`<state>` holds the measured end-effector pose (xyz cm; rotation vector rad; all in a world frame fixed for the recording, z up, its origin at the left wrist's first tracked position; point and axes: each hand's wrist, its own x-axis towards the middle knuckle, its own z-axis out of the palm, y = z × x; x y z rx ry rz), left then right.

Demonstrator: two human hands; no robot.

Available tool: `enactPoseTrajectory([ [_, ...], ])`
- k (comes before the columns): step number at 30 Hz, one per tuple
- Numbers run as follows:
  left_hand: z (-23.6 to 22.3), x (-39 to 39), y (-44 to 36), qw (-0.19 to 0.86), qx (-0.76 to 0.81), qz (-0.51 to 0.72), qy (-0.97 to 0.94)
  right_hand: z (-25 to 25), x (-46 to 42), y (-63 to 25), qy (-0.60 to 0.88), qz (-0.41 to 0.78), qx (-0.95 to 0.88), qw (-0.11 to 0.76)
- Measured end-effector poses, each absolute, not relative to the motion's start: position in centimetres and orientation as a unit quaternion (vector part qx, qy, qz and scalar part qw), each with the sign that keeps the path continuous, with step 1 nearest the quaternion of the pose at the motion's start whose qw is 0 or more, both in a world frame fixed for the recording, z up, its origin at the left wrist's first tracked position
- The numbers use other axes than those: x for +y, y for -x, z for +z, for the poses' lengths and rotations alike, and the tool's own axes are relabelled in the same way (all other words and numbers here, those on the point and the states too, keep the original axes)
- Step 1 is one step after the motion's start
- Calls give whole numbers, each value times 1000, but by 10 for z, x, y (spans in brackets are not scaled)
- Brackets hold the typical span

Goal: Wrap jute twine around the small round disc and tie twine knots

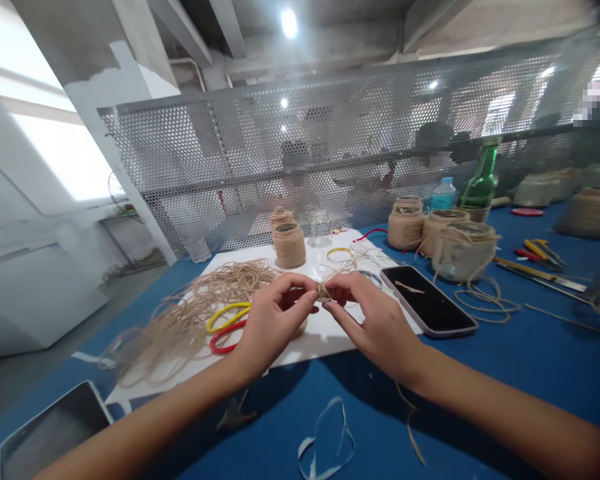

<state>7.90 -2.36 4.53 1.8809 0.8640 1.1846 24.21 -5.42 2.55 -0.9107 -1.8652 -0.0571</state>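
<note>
My left hand and right hand have fingers clamped on a small twine bundle above white paper.

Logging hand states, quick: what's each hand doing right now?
Left hand: closed, fingertips pinching twine.
Right hand: closed, fingertips pinching the same twine.

The smartphone has a twine heap to its left, twine-wrapped jars and a bottle behind, loose cord to its right.
</note>
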Motion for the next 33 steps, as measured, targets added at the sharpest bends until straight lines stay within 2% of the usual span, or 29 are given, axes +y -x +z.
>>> enactPoseTrajectory([
  [7,43,-28,-81,357,333,469,-736,20,-49,-241,360,-97,-776,508],
  [14,41,-30,-86,364,358,463,-725,15,-45,-242,346,-153,-796,472],
  [25,48,-30,-87,420,340,427,-725,15,-45,-241,360,-145,-797,463],
  [28,52,-30,-87,396,323,431,-744,16,-44,-242,374,-140,-799,449],
  [33,54,-25,-84,298,375,416,-773,15,-42,-243,376,-149,-796,450],
])
